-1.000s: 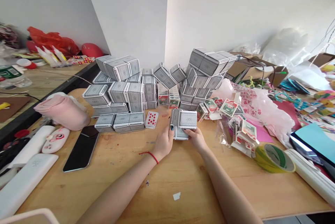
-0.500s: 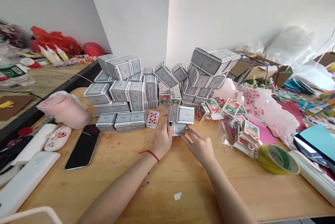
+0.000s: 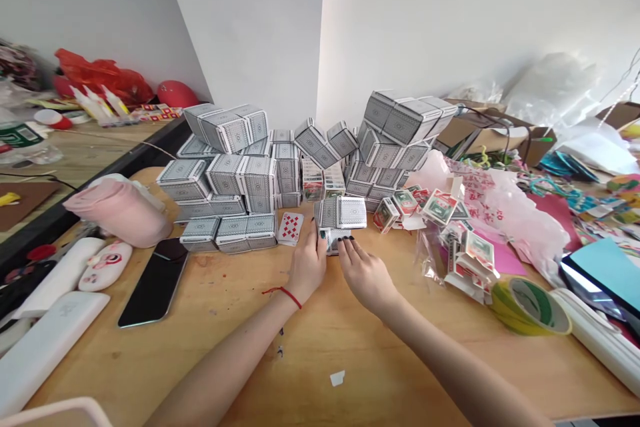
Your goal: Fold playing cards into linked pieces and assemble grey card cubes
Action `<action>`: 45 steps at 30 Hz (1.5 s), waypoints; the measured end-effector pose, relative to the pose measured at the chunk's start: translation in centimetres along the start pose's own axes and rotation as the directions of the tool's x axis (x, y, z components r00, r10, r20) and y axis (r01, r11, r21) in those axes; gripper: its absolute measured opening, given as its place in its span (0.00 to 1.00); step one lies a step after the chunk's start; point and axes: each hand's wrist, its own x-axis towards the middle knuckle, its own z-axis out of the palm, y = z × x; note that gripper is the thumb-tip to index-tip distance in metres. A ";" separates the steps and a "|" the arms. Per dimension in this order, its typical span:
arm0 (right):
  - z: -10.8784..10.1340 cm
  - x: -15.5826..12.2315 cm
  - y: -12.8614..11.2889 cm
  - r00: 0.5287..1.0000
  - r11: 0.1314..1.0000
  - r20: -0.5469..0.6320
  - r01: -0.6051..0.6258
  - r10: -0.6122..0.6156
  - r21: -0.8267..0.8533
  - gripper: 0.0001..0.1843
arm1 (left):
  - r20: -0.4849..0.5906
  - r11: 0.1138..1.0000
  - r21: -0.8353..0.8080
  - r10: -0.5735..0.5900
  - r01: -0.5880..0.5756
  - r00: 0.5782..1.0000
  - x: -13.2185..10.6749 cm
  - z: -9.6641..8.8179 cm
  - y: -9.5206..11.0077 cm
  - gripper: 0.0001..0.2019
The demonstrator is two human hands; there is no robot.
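Note:
A small stack of grey-backed card boxes (image 3: 343,213) stands on the wooden table (image 3: 320,340) in front of me, two on top and a lower one partly hidden. My left hand (image 3: 309,266), with a red string at the wrist, presses against the stack's left side, fingers curled around the lower box. My right hand (image 3: 367,273) reaches to the front of the lower box (image 3: 334,237), fingertips touching it. Behind them rises a big pile of the same grey boxes (image 3: 240,167), with a second heap (image 3: 395,130) to its right. A single red playing card (image 3: 291,227) lies beside the left pile.
A black phone (image 3: 154,282), a pink roll (image 3: 120,209) and white cases (image 3: 50,340) lie at the left. Loose green-and-red card packs (image 3: 440,207), a plastic bag (image 3: 500,204), a tape roll (image 3: 530,305) and coloured paper clutter the right. A paper scrap (image 3: 337,378) lies near me.
The stack has been pushed slightly away toward the pile. My right hand has left the stack's right side and come round to the front of the lower box; my left hand stays beside it.

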 end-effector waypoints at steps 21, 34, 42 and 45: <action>1.4 0.6 -0.9 0.999 0.995 -0.042 -0.018 0.014 -0.094 0.20 | 0.027 0.967 -0.210 -0.143 0.145 0.989 0.2 -0.1 0.0 0.25; 2.9 -0.6 -1.0 0.986 0.998 -0.162 -0.051 0.044 -0.038 0.18 | 0.016 0.932 -0.324 -0.168 0.164 0.986 0.1 -0.4 0.6 0.23; 2.6 -0.6 -0.8 0.969 0.995 -0.243 -0.074 0.055 -0.069 0.15 | -0.019 0.969 -0.216 -0.127 0.120 0.992 0.0 -0.3 0.6 0.23; 2.6 -0.5 -1.0 0.969 0.994 -0.233 -0.091 0.075 -0.059 0.16 | -0.032 0.973 -0.193 -0.135 0.126 0.990 -0.1 -0.1 0.7 0.23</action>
